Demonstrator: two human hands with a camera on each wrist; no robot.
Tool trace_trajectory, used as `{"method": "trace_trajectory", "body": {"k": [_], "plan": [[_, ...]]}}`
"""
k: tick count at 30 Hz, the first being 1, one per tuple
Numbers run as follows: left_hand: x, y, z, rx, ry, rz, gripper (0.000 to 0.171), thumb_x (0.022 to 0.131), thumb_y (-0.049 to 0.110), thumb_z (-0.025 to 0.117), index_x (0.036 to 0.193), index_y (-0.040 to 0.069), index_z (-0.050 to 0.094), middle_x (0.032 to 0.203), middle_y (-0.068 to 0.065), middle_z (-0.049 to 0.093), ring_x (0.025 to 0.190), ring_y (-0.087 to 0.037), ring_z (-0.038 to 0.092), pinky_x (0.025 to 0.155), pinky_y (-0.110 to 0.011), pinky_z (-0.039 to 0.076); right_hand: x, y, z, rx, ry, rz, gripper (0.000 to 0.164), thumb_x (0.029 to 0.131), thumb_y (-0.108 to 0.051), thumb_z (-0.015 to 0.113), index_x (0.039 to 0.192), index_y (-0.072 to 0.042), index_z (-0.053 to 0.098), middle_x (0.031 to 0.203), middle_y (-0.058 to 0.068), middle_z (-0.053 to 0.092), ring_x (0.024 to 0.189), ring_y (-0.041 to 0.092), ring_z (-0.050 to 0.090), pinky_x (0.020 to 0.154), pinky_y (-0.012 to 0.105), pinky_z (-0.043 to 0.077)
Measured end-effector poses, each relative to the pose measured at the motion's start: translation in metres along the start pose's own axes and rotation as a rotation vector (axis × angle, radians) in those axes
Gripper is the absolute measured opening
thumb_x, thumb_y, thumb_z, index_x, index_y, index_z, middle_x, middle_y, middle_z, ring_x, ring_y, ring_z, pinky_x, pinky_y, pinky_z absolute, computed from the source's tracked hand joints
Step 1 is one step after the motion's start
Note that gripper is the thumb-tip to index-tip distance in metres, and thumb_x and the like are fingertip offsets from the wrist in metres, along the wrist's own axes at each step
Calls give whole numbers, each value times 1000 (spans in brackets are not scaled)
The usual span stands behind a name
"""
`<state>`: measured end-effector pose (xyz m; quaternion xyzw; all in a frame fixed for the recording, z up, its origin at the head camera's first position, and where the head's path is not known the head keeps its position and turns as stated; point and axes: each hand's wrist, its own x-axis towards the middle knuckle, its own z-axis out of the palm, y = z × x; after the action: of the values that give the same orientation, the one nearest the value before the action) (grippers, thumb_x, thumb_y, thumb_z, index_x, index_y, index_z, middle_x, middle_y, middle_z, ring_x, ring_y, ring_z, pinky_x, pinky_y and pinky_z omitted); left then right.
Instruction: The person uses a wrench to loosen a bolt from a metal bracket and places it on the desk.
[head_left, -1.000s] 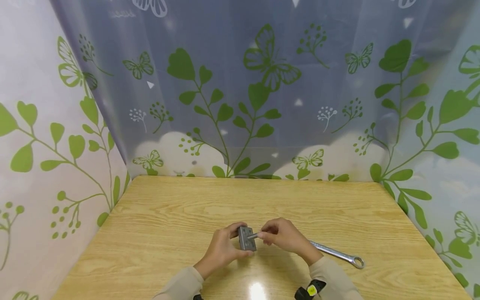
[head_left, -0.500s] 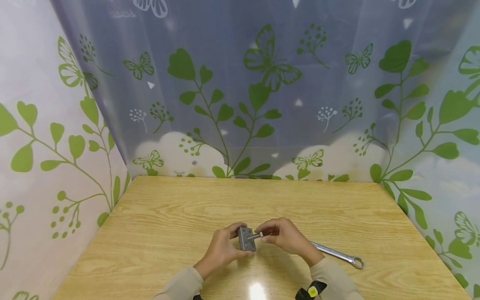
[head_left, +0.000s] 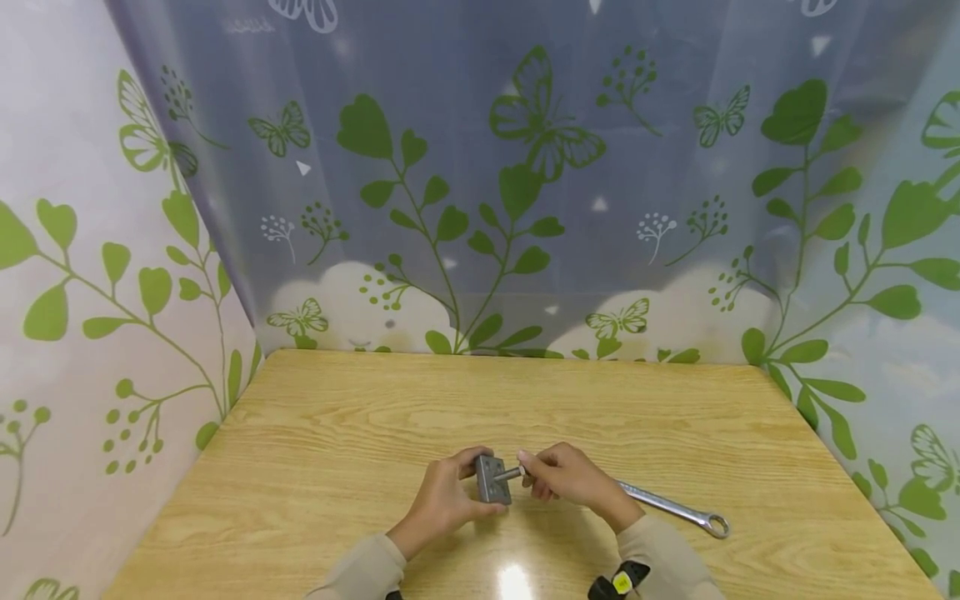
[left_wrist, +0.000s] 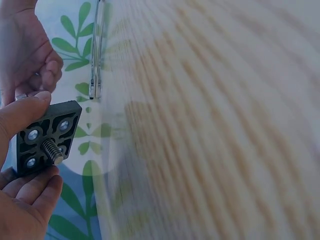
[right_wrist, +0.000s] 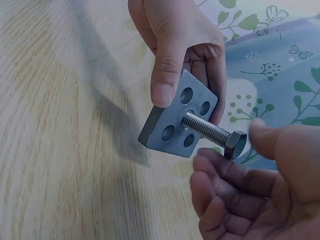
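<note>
My left hand (head_left: 442,500) grips a grey square block (head_left: 492,481) by its edges, thumb on one side and fingers on the other. In the right wrist view the block's face shows several round holes and a threaded hex bolt (right_wrist: 210,131) standing out of its middle. The bolt's threaded end (left_wrist: 52,151) comes out of the dark, ribbed back face in the left wrist view. My right hand (head_left: 566,475) pinches the bolt's hex head (right_wrist: 235,145), with the thumb at one side and the index finger below. The other right fingers curl beneath.
A combination wrench (head_left: 671,504) lies on the wooden table (head_left: 360,400) to the right, its near end partly behind the right hand and its ring end showing. Printed cloth walls (head_left: 465,192) enclose the table's back and sides.
My right hand has turned: the thumb, earlier low with the fingers above, is now on top of the bolt head with the fingers below. The left hand and block stay nearly still.
</note>
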<state>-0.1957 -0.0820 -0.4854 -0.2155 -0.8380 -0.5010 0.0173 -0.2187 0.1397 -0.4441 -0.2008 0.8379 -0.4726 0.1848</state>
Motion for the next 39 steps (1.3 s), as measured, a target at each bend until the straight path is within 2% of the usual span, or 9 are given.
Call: {"method": "trace_trajectory", "body": {"k": [4,7,11,15,24,28,33,36,39], "plan": [[0,-1,0,-5,1,-11,70,65,12,89,124,-5,56,119,-23,63,104,-35,65,86,-37,57,1,0,1,-81,20,-88,31,97,-28,58,94,0,69,76,4,65,69,16,60,63,35,55],[0,-1,0,-5,7,-15,70,65,12,89,124,-5,57,119,-22,64,104,-35,66,87,-37,56,2,1,1,-124,43,-176,16,91,-14,66,103,-3,69,90,5,68,79,16,64,69,28,55],[1,0,-1,-2,19,-10,69,64,12,89,123,-4,57,118,-22,64,104,-34,66,87,-38,56,2,4,0,-112,61,-249,21,87,1,67,107,-4,70,103,8,70,91,19,65,79,26,56],[2,1,-1,-4,22,-6,69,64,12,89,123,-4,57,119,-22,64,104,-34,66,87,-40,56,3,5,-1,-97,70,-263,23,86,4,66,106,-5,71,103,8,70,91,20,64,80,27,56],[2,2,0,-9,16,-17,68,65,11,89,124,-3,57,118,-21,64,104,-34,66,88,-41,56,2,5,-2,-120,62,-233,25,86,1,68,110,-2,68,99,8,69,87,17,63,76,27,56],[2,2,0,-7,11,-9,68,65,11,88,124,-4,57,119,-22,64,103,-34,66,87,-39,56,2,4,-3,-141,37,-186,28,89,-14,69,113,0,64,94,8,67,82,17,64,70,27,55],[1,2,0,-1,6,-4,69,66,10,88,125,-5,56,120,-23,63,104,-34,65,88,-38,56,1,3,-3,-125,25,-104,38,99,-34,53,99,1,68,78,6,67,71,20,64,61,27,54],[1,2,0,3,8,-5,69,65,10,88,125,-5,56,119,-22,64,105,-35,65,88,-38,56,1,3,-3,-97,42,-63,49,101,-38,46,89,4,69,70,6,66,65,19,64,58,29,55],[2,1,0,8,11,-10,69,65,11,89,124,-4,57,119,-22,64,104,-34,66,88,-38,55,1,1,-2,-65,53,-35,52,101,-39,46,84,5,69,67,6,65,62,18,63,58,35,57]]}}
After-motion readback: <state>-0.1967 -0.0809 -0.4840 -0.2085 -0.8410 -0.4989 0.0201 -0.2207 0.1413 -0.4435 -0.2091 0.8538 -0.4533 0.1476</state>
